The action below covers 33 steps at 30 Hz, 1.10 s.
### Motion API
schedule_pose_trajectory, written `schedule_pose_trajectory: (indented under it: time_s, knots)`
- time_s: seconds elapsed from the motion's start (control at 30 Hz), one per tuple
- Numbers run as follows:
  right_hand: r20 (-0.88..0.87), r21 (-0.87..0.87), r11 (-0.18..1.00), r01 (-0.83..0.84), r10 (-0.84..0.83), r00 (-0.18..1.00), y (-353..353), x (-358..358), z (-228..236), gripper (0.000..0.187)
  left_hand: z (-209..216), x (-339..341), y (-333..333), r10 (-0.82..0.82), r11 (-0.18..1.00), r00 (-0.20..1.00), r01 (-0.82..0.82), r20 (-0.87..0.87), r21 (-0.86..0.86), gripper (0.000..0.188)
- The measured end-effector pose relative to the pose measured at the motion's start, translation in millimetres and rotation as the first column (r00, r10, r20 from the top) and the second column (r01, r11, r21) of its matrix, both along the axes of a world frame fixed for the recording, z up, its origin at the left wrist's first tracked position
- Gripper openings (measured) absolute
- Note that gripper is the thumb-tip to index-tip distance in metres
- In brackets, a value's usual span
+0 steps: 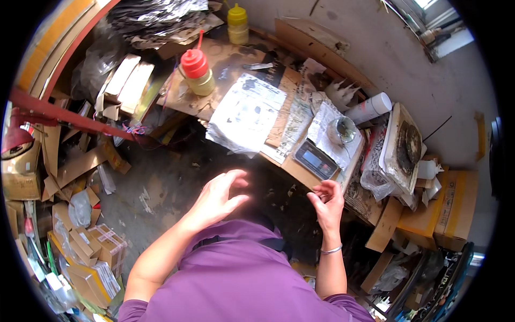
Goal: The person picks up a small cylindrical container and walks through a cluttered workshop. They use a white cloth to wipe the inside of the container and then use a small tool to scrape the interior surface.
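My left hand hovers in front of the workbench, fingers spread and nothing in it. Close to the bench's front edge is my right hand, its fingers loosely bent with the thumb apart; I see nothing held. Just beyond it lies a digital scale with a lit display. A clear glass cup stands behind the scale on a pale stained sheet. To the left, a white sheet with dark smudges hangs slightly over the edge. Behind that sheet stands a squeeze bottle with a red nozzle cap.
A yellow squeeze bottle stands at the back. A white cylindrical container lies near the cup. Right of it leans a stained white appliance. Cardboard boxes crowd the left floor, below a red metal bar. Another carton sits at right.
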State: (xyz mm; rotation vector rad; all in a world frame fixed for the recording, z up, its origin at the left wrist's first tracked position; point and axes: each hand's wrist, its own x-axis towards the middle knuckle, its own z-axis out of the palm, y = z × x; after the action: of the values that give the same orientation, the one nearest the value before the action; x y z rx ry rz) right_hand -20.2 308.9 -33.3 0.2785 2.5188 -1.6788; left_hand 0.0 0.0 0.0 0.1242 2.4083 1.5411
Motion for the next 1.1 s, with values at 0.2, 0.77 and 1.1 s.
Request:
schedule_pose_trajectory:
  time_s: [0.2,0.77,1.1]
  knots:
    - [-0.252,0.289,0.933,0.213,-0.141,0.957,73.0,-64.5,4.3,0.077,-12.5,-101.6,93.1,-0.136,0.979,0.958,0.091,-0.253,-0.180,0.074]
    - [-0.207,0.186,0.971,0.148,-0.109,0.972,102.5,-155.4,-16.0,0.069,-57.8,-232.4,218.7,-0.123,0.985,0.826,0.032,-0.550,-0.172,0.085]
    - [-0.337,-0.319,0.947,0.042,-0.155,0.929,67.3,-159.5,32.3,0.064,-31.1,-221.2,179.3,0.035,0.788,0.999,-0.051,0.039,0.613,0.057]
